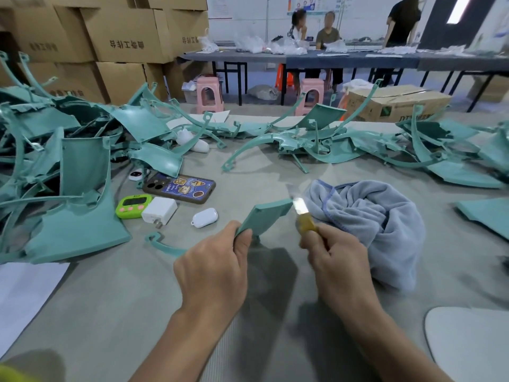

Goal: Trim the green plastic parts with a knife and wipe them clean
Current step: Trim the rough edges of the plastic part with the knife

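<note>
My left hand (214, 260) grips a green plastic part (264, 219) by its near edge and holds it above the grey table (137, 312). My right hand (333, 252) grips a knife (303, 216) with a yellow handle. Its bright blade lies against the part's far right edge. A crumpled grey cloth (366, 224) lies just right of the knife. Many more green parts are heaped at the left (68, 188) and across the back of the table (316, 144).
A phone (181, 188), green timer (132, 206), white charger (159, 210) and small white case (205, 217) lie left of the held part. White sheet (24, 293) at the near left, pale lid (473, 343) at the near right. Cardboard boxes, pink stools and several people behind.
</note>
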Demonstrator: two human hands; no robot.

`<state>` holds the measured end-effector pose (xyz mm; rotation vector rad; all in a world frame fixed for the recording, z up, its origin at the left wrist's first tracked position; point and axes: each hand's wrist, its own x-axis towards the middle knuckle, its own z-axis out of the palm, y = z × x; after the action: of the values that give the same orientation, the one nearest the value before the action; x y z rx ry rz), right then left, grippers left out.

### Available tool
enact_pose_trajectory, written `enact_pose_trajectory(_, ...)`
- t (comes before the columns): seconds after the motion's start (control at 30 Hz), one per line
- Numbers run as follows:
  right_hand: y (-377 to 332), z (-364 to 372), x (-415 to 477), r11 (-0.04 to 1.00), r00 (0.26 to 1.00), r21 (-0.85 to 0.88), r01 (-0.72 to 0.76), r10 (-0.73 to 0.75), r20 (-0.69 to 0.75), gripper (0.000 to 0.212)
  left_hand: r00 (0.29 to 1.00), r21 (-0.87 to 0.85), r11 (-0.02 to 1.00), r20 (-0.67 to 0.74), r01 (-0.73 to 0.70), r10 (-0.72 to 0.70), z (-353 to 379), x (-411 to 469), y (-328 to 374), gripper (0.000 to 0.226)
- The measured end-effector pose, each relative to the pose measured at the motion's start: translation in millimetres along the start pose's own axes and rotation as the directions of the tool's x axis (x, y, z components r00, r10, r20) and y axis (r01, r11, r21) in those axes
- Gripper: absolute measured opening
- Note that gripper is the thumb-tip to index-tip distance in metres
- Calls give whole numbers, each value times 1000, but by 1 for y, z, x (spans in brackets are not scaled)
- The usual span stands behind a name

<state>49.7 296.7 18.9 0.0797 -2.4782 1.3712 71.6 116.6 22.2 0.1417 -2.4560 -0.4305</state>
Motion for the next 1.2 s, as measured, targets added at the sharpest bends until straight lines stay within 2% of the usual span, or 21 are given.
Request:
enact_pose_trajectory(0.07,-10,5,-11,976,985,193,96,-121,121,29,1000,-3,1000,-5,-12,12,1,0,0,32)
enact_pose_trajectory(0.13,-6,9,-9,995,992,89,34,-45,118,29,999,-4,1000,-28,-17,17,1,-2,2,31)
enact_pose_trajectory(0.23,4,-2,8,961,970,-142,-238,226,-93,40,996,-24,1000,-93,16,-19,-5,-5,2,24)
enact_pose_trajectory(0.33,8,-12,6,970,983,-159,-185,185,-19,50,977,-118,991,-192,67,-89,-13,-1,-2,27)
enact_pose_trajectory(0.43,4,-15,-4,974,997,-214,-76,71,-30,63,968,-285,955,-250,-78,4,-13,0,-6,26)
enact_pose_trajectory(0.5,0,-15,-5,989,988,-6,-148,148,-40,68,953,-376,897,-271,-232,133,-11,-2,-6,25)
enact_pose_trajectory(0.53,-1,-15,-3,946,968,206,-249,247,37,68,944,-401,870,-273,-286,184,-9,-2,-7,23)
enact_pose_trajectory(0.6,-6,-16,0,671,867,548,-499,396,303,54,939,-447,830,-231,-334,254,-7,-1,-10,26)
enact_pose_trajectory(0.63,-7,-17,1,550,815,602,-579,413,406,43,940,-483,806,-192,-342,283,-7,1,-11,31)
enact_pose_trajectory(0.67,-7,-17,0,488,782,612,-622,413,467,33,937,-527,776,-159,-347,312,-9,4,-11,33)
enact_pose_trajectory(0.73,-5,-18,1,427,762,633,-646,403,506,21,929,-581,733,-126,-354,348,-8,5,-9,29)
enact_pose_trajectory(0.8,-4,-19,2,405,774,661,-632,381,507,17,953,-557,776,-124,-297,275,-4,5,-10,42)
enact_pose_trajectory(0.87,-5,-19,3,367,796,711,-600,360,486,14,998,-569,822,-64,-36,-1,-3,9,-12,70)
enact_pose_trajectory(0.9,-4,-19,4,345,808,738,-581,352,472,14,986,-597,790,3,137,-168,-4,10,-10,78)
enact_pose_trajectory(0.93,-4,-18,4,328,816,756,-567,349,461,14,950,-650,702,109,290,-292,-3,12,-10,76)
enact_pose_trajectory(0.97,-5,-17,3,320,819,765,-560,351,453,14,900,-747,517,262,417,-347,1,13,-8,64)
enact_pose_trajectory(1.0,-7,-15,2,316,819,766,-559,355,451,13,835,-807,253,456,534,-309,5,15,-4,49)
enact_pose_trajectory(1.03,-8,-13,0,318,814,761,-565,362,453,12,746,-764,-23,636,645,-197,7,15,3,39)
enact_pose_trajectory(1.07,-10,-9,-1,336,807,745,-576,378,453,13,704,-708,-149,704,690,-90,6,12,8,36)
enact_pose_trajectory(1.1,-11,-7,-3,378,798,713,-591,399,451,17,704,-693,-176,711,700,0,5,9,11,38)
enact_pose_trajectory(1.2,-11,-5,-6,597,794,524,-608,428,432,29,750,-720,-223,653,658,104,5,9,10,51)
